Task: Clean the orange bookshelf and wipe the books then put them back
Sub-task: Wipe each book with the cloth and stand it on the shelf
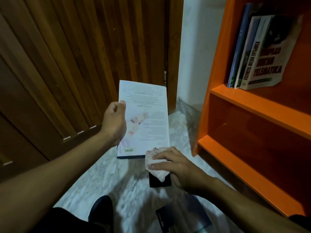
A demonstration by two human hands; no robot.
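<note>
At frame centre, the left hand (114,122) pinched a white paperback (148,118); the right hand (175,163) clutched a cloth (155,167). Wiping was underway; shelving probably followed.

On the upper shelf (249,105) of the orange bookshelf (217,68), the rightmost book (269,52) shows red letters on its cover: "KOMPILASI HUKUM TELEMATIKA". The same title runs down its white spine (250,64). The pale book (144,120) in the left hand (114,123) has printed lines and a barcode label (129,150) near its bottom edge, all too small to read.
</note>
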